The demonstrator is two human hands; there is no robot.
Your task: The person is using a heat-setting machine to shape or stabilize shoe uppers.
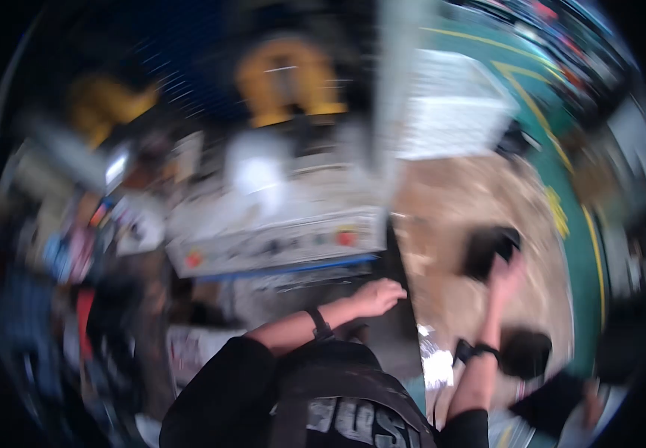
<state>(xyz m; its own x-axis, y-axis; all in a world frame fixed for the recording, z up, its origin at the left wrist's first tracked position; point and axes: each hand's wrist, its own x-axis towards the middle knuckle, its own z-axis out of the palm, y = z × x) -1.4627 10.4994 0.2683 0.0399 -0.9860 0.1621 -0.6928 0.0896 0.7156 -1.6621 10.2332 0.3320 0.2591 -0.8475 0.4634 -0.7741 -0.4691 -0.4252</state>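
My right hand [506, 275] reaches out to the right, over a large brown surface. Its fingers are smeared by motion but appear closed on the near edge of a dark, block-like piece [485, 252]. A second dark piece [526, 352] of similar look lies nearer, beside my right wrist. My left hand [379, 298] is in front of my body with its fingers curled in, and nothing shows in it. Ahead of that hand stands a pale machine panel [278, 243] with a red button toward each end.
Behind the panel, a yellow machine part [289, 78] sits in a dark recess. A pale post [396, 89] rises beside it. White stacked material [453, 104] stands beyond the brown surface [442, 187]. Green floor [588, 299] with yellow lines runs along the right. Blurred clutter [76, 239] fills the left.
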